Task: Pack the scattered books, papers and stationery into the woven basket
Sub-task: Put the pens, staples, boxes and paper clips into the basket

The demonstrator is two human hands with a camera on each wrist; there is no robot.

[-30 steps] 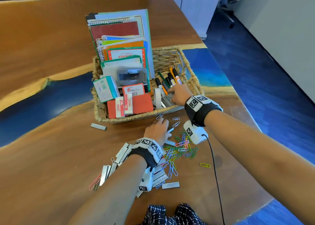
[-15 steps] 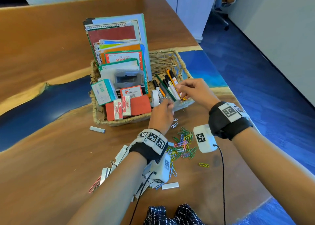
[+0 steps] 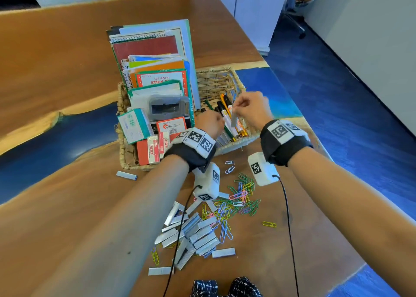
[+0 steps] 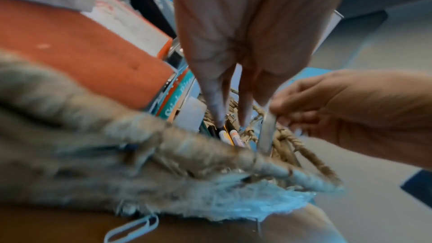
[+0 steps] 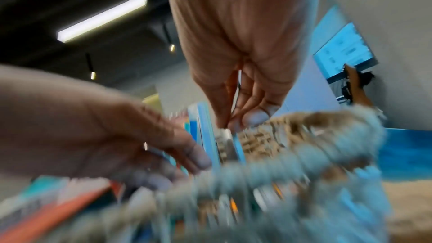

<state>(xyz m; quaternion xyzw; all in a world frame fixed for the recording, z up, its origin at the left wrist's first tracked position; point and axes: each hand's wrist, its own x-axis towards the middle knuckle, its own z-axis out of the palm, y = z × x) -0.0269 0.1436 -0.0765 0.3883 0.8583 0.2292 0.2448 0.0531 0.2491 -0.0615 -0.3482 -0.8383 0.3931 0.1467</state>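
Note:
The woven basket (image 3: 216, 80) stands mid-table, with books and notebooks upright at its left and pens (image 3: 227, 116) lying at its right. My right hand (image 3: 236, 110) hovers over the pens and pinches a silver staple strip (image 3: 235, 119), which hangs down from thumb and fingers. The right wrist view shows the same pinch (image 5: 230, 127) on the strip (image 5: 225, 136). My left hand (image 3: 219, 120) is beside it over the basket's front. In the left wrist view its fingers (image 4: 215, 106) point straight down at the pens and hold nothing I can see.
A heap of staple strips (image 3: 193, 231) and coloured paper clips (image 3: 236, 202) lies on the wooden table in front of the basket. One staple strip (image 3: 126, 175) sits alone at the basket's front left. The table's right edge drops to blue floor (image 3: 337, 116).
My left hand left the paper clips on the table and rose to the basket. My right hand lifted from the basket's front part to above the pens, now with a staple strip.

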